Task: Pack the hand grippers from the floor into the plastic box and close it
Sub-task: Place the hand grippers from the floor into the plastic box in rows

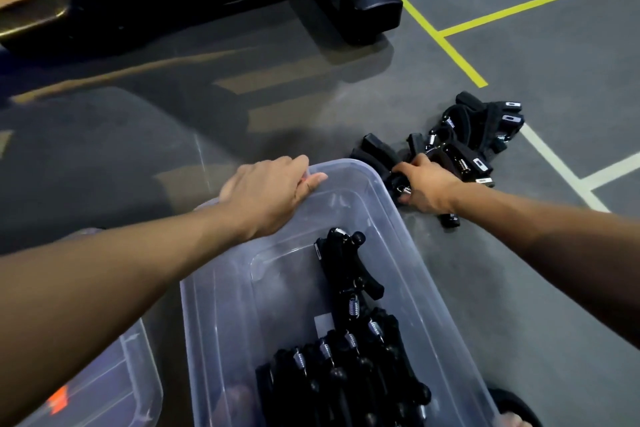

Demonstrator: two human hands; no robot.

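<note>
Head view: left hand (268, 194) grips one box (388, 218) rim; right hand (427, 185) grasps perhaps one gripper (398, 180).

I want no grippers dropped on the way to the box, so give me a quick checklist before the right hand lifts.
1. Right hand holds a hand gripper from the floor pile: ok, fingers curled on it.
2. Gripper free of its neighbours: cannot tell, the pile is tangled.
3. Left hand steadies the plastic box: ok, it grips the far rim.
4. Box open with room: ok, far half bare.
5. Lid within reach: ok, beside the box at lower left.
</note>
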